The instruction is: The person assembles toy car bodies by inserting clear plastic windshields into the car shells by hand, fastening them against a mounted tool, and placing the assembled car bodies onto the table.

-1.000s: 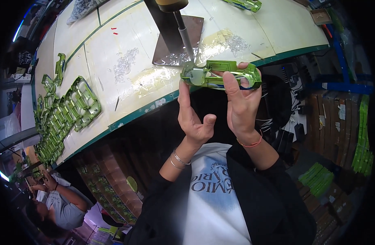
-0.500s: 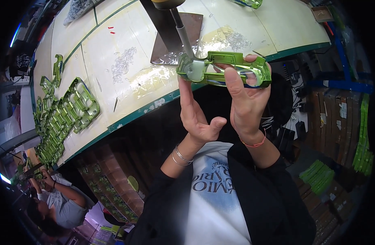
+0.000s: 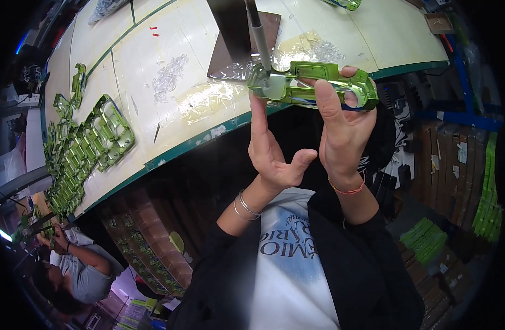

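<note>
A glossy green plastic housing [image 3: 314, 70] with open windows is held level at the table's near edge. My right hand [image 3: 346, 129] is closed on its right end, thumb in front and fingers behind. Under the left end, my left hand [image 3: 274, 154] touches it with stretched fingertips, the thumb spread well apart. A white piece [image 3: 276, 87] sits in the left end of the housing. From above, a rod with a pale sleeve [image 3: 260, 41] comes down there, its dark tip at or just over the white piece; contact cannot be made out.
Many similar green housings [image 3: 93, 146] lie along the table's left. Small clear pieces [image 3: 170, 74] are scattered on the pale tabletop [image 3: 148, 66], near a brown base plate [image 3: 272, 33] with a dark upright. Another person [image 3: 87, 264] works at lower left. Stacked cartons [image 3: 442, 159] stand at right.
The housing and both hands have shifted slightly right in the picture, as has the table a little. The rod's dark tip now shows by the white piece; its yellowish upper body has left the view.
</note>
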`<act>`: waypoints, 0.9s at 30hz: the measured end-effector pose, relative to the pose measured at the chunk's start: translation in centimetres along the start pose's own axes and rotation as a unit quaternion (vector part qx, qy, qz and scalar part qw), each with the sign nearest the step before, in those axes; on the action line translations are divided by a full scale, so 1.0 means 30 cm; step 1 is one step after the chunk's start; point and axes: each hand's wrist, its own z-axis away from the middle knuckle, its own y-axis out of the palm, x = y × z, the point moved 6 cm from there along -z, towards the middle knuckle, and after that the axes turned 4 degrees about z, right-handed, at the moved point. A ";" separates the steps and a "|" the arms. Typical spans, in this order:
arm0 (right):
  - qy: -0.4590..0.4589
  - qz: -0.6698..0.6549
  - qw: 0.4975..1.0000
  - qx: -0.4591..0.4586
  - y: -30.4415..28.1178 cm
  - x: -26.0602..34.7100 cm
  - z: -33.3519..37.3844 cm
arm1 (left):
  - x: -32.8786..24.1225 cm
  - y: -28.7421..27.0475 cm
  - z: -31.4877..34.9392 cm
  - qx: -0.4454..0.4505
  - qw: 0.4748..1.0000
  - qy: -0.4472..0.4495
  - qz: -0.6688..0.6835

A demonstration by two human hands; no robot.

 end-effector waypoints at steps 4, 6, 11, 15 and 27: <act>-0.006 0.034 0.999 0.005 0.010 0.013 -0.002 | 0.004 0.000 0.007 -0.010 1.000 -0.002 0.010; -0.007 0.037 0.999 0.008 0.004 0.009 -0.004 | 0.006 -0.001 0.006 -0.009 1.000 -0.002 0.011; -0.006 0.033 0.999 0.008 0.005 0.009 -0.007 | 0.008 -0.004 0.001 0.000 1.000 0.007 0.009; -0.009 0.032 0.999 0.012 0.003 0.008 -0.010 | 0.010 -0.007 -0.001 0.002 1.000 0.001 0.006; -0.017 0.038 0.999 0.026 0.011 0.017 -0.004 | 0.007 -0.014 0.008 0.003 1.000 0.017 -0.002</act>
